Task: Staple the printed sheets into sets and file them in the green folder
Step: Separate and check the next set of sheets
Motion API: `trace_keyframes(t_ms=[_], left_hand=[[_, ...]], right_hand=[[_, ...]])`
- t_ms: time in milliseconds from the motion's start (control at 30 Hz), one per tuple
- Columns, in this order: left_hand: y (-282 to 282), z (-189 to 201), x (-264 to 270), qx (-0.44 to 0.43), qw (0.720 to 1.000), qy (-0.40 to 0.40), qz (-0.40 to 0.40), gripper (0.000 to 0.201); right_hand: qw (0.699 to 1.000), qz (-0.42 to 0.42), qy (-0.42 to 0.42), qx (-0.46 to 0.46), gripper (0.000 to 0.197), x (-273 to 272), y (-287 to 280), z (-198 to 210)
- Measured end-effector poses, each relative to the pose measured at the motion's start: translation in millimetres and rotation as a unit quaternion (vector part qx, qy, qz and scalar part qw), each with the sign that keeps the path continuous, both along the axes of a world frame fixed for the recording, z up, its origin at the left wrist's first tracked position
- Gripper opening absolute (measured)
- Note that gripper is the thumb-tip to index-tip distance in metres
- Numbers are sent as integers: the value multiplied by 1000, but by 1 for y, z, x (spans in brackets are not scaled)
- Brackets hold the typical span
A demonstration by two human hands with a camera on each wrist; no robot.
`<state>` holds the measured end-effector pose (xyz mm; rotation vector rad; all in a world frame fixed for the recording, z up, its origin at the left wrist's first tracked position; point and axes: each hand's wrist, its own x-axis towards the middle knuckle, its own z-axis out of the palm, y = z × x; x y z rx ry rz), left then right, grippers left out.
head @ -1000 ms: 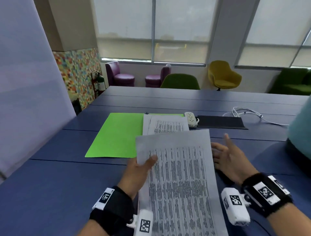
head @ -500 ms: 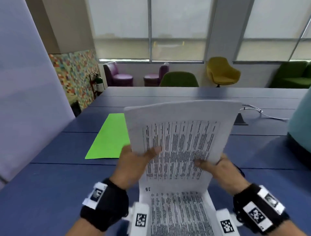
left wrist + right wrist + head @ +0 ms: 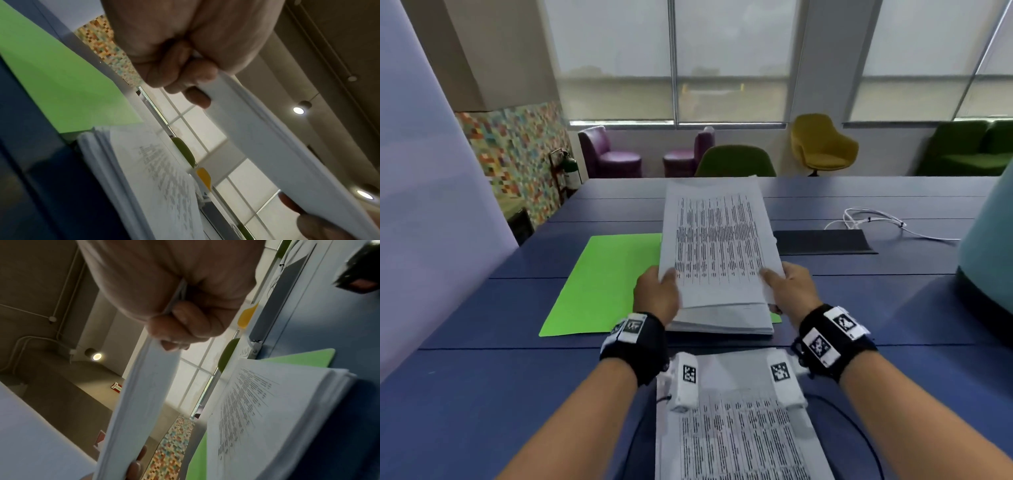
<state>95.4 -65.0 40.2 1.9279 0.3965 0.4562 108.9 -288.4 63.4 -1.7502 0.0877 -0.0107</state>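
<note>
I hold a set of printed sheets [image 3: 717,246] tilted up over the far part of the table, one hand on each lower corner. My left hand [image 3: 658,293] pinches the left corner with the thumb on top; my right hand [image 3: 787,289] pinches the right corner. Just beneath lies a stack of printed sheets [image 3: 722,323] on the open green folder [image 3: 602,284]. The left wrist view shows curled fingers [image 3: 197,76] gripping the sheets' edge [image 3: 267,146] above the stack [image 3: 154,170]. Seen from the right wrist, the fingers [image 3: 179,324] clamp the same set [image 3: 144,394]. More printed sheets [image 3: 736,431] lie near me.
A black mat [image 3: 822,241] and a white cable [image 3: 876,222] lie behind the folder on the blue table [image 3: 482,394]. A teal object [image 3: 986,240] stands at the right, a pale panel [image 3: 431,205] at the left. A blurred dark object [image 3: 359,272] lies right of the stack.
The set was held near me by the left hand alone. The right hand took its other corner, and both hands carried it forward over the stack on the folder.
</note>
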Motion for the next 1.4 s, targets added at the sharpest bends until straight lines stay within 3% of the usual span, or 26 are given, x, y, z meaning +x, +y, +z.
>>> trace_keyframes(t_ms=[67,200,300,400,467,567,700,867,967,1100,1267,1400], left_hand=[[4,3,10,-14,1000,5,14,23],[19,-6,-6,14,994,86,71,41],[29,-26,-33,112,987,112,12,15],[26,-41,-60,188,949,204,-149,20],[20,-40,-74,240,914,247,-214,42],[12,-32,-84,350,863,278,-234,74],[6,-31,-90,413,829,288,-243,82],[4,-29,-94,427,844,225,-235,53],[3,-29,-96,377,869,201,-249,36],[2,-32,-104,279,901,195,-269,25],[-7,-31,-123,202,915,126,-327,25],[3,-36,-125,157,924,152,-315,42]], right_hand=[[1000,-15,0,-20,14,9,2,6],[978,-64,37,-197,51,14,-11,-5],[966,-39,-8,-254,29,-5,-14,-21],[948,147,1,-282,25,-31,0,-37],[915,236,17,-326,28,-43,12,-47],[869,285,32,-403,41,-48,21,-60],[849,286,42,-442,60,-47,23,-64],[847,289,27,-445,71,-48,19,-63],[838,289,19,-462,80,-48,18,-62],[827,281,5,-487,64,-48,20,-62],[820,288,-18,-494,56,-54,21,-63],[811,296,-53,-501,50,-60,22,-59]])
